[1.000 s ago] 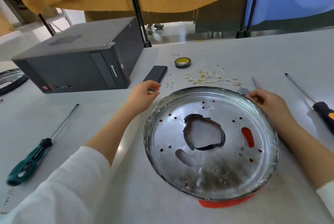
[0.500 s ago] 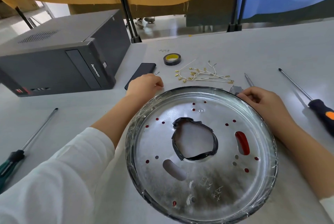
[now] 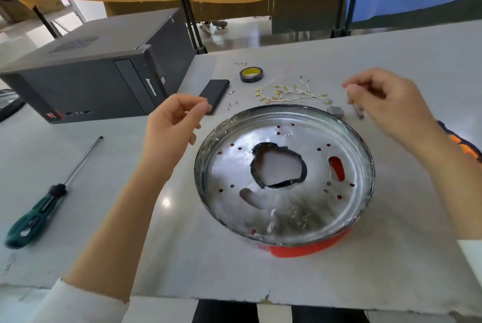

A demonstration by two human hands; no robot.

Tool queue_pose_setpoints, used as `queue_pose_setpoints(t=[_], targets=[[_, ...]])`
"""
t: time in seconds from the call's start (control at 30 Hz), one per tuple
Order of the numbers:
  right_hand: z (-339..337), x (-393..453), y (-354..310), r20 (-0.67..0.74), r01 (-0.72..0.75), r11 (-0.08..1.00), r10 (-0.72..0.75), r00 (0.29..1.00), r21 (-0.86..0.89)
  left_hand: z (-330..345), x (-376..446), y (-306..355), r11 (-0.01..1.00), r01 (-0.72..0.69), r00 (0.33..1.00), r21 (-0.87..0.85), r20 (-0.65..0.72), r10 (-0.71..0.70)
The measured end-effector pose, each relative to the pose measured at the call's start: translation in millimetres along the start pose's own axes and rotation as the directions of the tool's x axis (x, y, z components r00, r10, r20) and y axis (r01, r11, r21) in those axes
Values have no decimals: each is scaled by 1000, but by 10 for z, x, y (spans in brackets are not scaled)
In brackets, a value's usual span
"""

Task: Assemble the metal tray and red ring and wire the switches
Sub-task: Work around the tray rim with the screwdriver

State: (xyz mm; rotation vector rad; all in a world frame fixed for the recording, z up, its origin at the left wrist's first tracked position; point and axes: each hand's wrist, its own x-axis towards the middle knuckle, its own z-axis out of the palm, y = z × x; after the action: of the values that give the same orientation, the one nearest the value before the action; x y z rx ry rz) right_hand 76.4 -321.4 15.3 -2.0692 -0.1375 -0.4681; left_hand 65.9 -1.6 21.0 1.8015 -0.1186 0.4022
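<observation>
Lenovo lettering marks the computer case (image 3: 104, 80); both hands (image 3: 172, 124) (image 3: 386, 103) hover loosely curled, empty.

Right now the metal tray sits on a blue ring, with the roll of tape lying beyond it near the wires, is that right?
Not quite: the ring under the metal tray is red, not blue, as the head view shows at the tray's near edge. The roll of tape does lie beyond it, near the wires.

grey table (image 3: 391, 257); metal tray (image 3: 361, 155) on red ring (image 3: 307, 247), green screwdriver (image 3: 39, 211), tape roll (image 3: 251, 74)
</observation>
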Motion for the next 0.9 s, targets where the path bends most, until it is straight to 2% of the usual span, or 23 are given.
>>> queue_pose_setpoints(t=[0.07,0.1,0.17,0.23,0.3,0.43,0.67,0.73,0.83,0.9], targets=[[2,-99,-354,179,116,993,-116,977,11,-13,-223,181,998,-39,998,-56,49,41],[53,-167,-530,298,147,988,-153,942,43,2,-320,255,995,-62,995,-74,76,67],[211,-315,-821,514,146,981,-191,837,126,46,-469,349,991,-98,987,-93,120,109],[360,-429,-990,609,127,978,-203,767,167,87,-558,387,988,-115,981,-106,143,130],[462,-485,-1053,607,136,975,-216,765,176,94,-607,387,987,-121,981,-110,140,136],[529,-475,-1068,522,73,970,-189,832,233,35,-636,344,982,-139,979,-128,134,156],[591,-383,-1057,616,-162,927,-89,782,340,46,-552,251,959,-214,947,-183,201,250],[608,-361,-1048,656,-196,928,-65,752,317,43,-531,202,956,-228,940,-182,213,265],[628,-338,-1031,668,-139,969,-33,744,203,11,-503,82,964,-242,942,-108,211,261],[631,-320,-1009,675,-94,992,12,737,85,-21,-491,-40,977,-194,961,-90,184,208]])
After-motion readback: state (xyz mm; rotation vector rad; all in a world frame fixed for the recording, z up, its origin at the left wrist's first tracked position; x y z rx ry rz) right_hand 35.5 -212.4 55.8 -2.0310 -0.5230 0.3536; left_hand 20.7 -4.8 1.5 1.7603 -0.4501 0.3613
